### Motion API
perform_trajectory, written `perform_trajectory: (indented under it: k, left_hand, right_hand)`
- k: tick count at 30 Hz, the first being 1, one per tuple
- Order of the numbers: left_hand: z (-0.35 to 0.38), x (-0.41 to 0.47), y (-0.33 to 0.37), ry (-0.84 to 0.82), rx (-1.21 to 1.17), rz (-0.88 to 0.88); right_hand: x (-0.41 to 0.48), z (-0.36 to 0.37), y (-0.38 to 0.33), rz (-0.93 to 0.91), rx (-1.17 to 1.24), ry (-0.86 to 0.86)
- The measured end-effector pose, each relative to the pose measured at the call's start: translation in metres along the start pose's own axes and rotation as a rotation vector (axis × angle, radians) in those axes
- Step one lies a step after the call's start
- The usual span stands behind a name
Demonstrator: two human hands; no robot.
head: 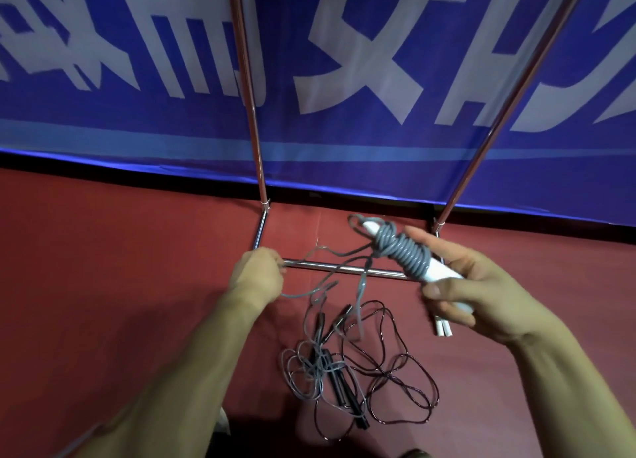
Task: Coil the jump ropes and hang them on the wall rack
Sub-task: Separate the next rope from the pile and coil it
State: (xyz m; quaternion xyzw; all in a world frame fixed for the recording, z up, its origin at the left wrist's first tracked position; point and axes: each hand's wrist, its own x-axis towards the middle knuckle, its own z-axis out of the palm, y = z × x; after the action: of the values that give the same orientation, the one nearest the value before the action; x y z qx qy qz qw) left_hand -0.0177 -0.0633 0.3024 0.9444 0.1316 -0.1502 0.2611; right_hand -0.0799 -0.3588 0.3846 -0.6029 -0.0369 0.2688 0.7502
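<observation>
My right hand grips the white handles of a grey jump rope, with the grey cord wound in a tight coil around them. My left hand is closed on the loose grey cord, which runs slack across to the coil. On the red floor below lie more ropes in a tangle: a dark cord in loose loops, a grey cord and black handles. The rack's chrome base bar and two chrome uprights stand just behind my hands.
A blue banner with large white characters covers the wall behind the rack. The right upright leans up to the right. Red floor spreads to the left and right of the ropes.
</observation>
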Motion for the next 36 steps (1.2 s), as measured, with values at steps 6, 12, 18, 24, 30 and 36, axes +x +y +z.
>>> perform_trajectory:
  k: [6,12,18,24,30,36]
  left_hand:
    - [0.004,-0.005,0.001,-0.219,0.231,0.087]
    - [0.004,-0.034,0.049,-0.083,-0.425,0.582]
    - [0.013,-0.035,0.056,-0.266,-0.495,0.517]
    - [0.025,-0.031,0.051,-0.491,-0.638,0.442]
    - [0.012,-0.037,0.062,-0.492,-1.078,0.317]
    - [0.007,-0.031,0.062,-0.523,-1.294,0.384]
  right_hand:
    - [0.007,0.0,0.008,0.038,0.053,0.118]
    - [0.015,0.01,0.003,0.051,0.257,-0.01]
    - [0.02,0.012,0.002,0.034,0.409,-0.076]
    - [0.02,0.013,0.0,0.013,0.472,-0.072]
    - [0.023,0.011,-0.001,0.04,0.516,-0.033]
    - [0.026,0.009,0.002,0.058,0.675,-0.03]
